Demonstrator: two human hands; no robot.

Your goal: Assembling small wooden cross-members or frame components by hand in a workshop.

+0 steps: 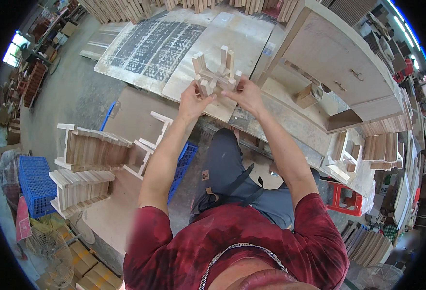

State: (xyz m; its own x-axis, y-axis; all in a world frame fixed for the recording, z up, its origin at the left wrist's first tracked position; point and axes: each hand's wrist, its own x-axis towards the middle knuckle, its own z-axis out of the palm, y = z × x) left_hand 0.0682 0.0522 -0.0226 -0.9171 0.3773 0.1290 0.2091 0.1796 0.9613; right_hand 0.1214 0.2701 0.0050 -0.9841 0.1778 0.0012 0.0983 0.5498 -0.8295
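Note:
A pale wooden frame (219, 81) with several short upright posts and crossing bars stands on the board-topped table in front of me. My left hand (193, 100) grips its near left corner, thumb pointing inward along the near side. On the opposite corner, my right hand (247, 96) is closed round the wood, its thumb also turned inward. Fingertips on the outer sides are partly hidden by the posts. Both forearms reach forward over my knees.
Left, a low board carries stacked wooden frames (94, 147). A dark-marked panel (150, 46) lies beyond. At right stands a wooden cabinet (333, 63) with an open lower bay, and a red plastic stool (344, 199). Blue crates (35, 183) and a fan (51, 253) are lower left.

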